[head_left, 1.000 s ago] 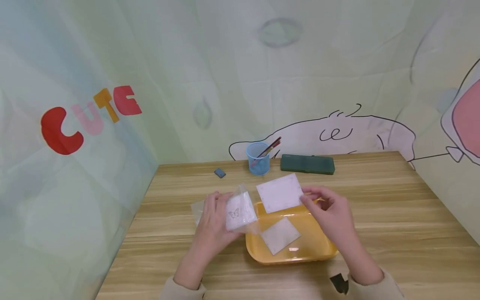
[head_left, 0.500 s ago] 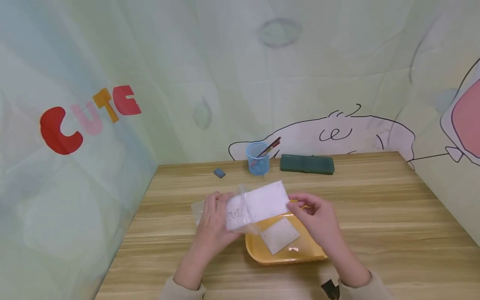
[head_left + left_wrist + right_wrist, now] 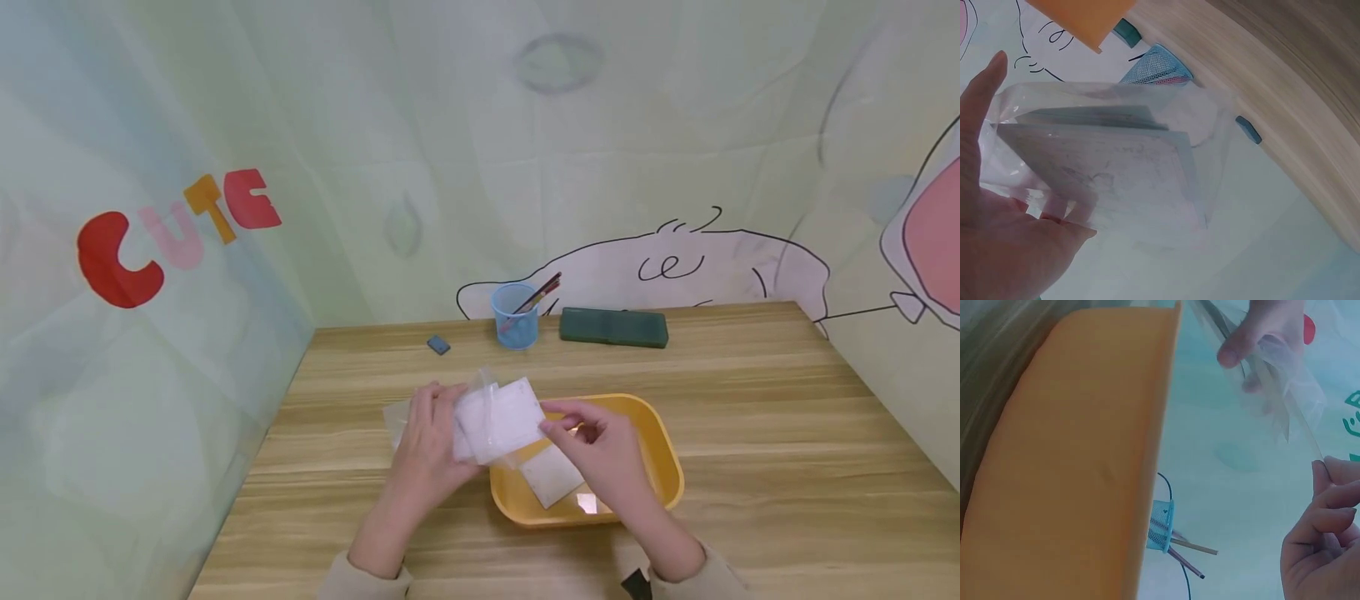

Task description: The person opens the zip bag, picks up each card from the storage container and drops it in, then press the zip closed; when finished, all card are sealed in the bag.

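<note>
My left hand [image 3: 429,450] grips a clear plastic bag [image 3: 1213,119] above the left side of the yellow tray [image 3: 670,454]. White cards [image 3: 1116,169] show inside the bag in the left wrist view. With thumb and fingertips, my right hand [image 3: 606,454] pinches the right edge of a white card [image 3: 519,417]; its left part lies within the bag's mouth. Below, a second pale card [image 3: 549,477] rests in the tray, partly covered by the right hand. The right wrist view shows the pinched card edge-on between both hands.
Behind the tray stand a blue mesh cup [image 3: 516,321] with pencils and a dark green pencil case [image 3: 613,327]. A small dark blue block [image 3: 438,344] lies left of the cup. Something black [image 3: 637,585] is beside the right sleeve. A printed curtain borders the wooden table [image 3: 787,400].
My right hand has moved left, sliding the white card from outside the bag into its mouth, over the butterfly-marked card. The left hand has stayed in place with the bag.
</note>
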The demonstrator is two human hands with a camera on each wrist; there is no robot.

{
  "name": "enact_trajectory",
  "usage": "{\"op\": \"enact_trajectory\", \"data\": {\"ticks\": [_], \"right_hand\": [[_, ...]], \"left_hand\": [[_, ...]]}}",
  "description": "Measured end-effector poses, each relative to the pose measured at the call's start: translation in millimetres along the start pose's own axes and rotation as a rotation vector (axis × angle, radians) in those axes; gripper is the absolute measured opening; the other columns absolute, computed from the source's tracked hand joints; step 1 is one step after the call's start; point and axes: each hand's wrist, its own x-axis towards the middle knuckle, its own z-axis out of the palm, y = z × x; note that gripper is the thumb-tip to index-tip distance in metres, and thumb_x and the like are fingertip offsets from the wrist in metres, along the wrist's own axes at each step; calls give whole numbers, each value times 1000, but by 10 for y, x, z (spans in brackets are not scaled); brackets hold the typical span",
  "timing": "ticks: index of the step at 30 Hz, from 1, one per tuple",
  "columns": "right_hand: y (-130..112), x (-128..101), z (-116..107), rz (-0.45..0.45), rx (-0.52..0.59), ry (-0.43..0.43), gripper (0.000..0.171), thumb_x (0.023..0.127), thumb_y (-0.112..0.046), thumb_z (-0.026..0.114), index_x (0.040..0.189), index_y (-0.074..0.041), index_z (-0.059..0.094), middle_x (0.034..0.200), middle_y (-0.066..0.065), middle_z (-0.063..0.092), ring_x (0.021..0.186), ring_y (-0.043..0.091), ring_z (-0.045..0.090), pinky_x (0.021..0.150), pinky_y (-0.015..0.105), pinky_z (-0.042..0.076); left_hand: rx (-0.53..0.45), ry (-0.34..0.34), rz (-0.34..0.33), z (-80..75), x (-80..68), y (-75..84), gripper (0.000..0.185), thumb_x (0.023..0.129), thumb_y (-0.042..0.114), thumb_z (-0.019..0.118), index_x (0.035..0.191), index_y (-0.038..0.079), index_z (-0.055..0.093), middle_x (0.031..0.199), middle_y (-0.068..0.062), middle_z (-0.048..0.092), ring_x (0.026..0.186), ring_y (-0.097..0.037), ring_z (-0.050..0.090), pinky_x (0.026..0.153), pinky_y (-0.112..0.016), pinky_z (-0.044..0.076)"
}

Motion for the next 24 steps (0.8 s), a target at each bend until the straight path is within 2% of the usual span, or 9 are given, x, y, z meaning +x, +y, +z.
{"op": "enact_trajectory", "data": {"ticks": [5,12,19,24], "right_hand": [[14,-2,61,-26,-45,11,17,78,-23,81,95,-25,77,71,-9,67,48,14,41,42,20,29],[6,11,89,-63,-114,-26,16,78,-24,81,94,-26,78,73,-14,67,46,12,41,40,21,29],[-9,24,121,-72,-133,-61,16,80,-25,79,95,-23,78,77,-12,68,45,11,41,39,21,28],[-1,27,159,-87,-155,-96,18,81,-23,78,99,-25,77,80,-13,68,45,11,42,39,20,31]], "left_hand": [[-4,-10,-7,-6,5,13,97,48,24,93,128,-1,46,115,-16,43,110,-32,41,97,-42,41],[14,-31,-29,-7,13,29,97,49,28,93,129,0,46,116,-17,43,113,-34,41,101,-42,39],[4,-39,-37,0,17,41,97,48,27,93,129,1,46,117,-17,43,117,-34,40,101,-43,40],[7,-30,-13,24,2,41,98,49,31,93,129,1,46,115,-16,44,114,-34,41,100,-42,40]]}}
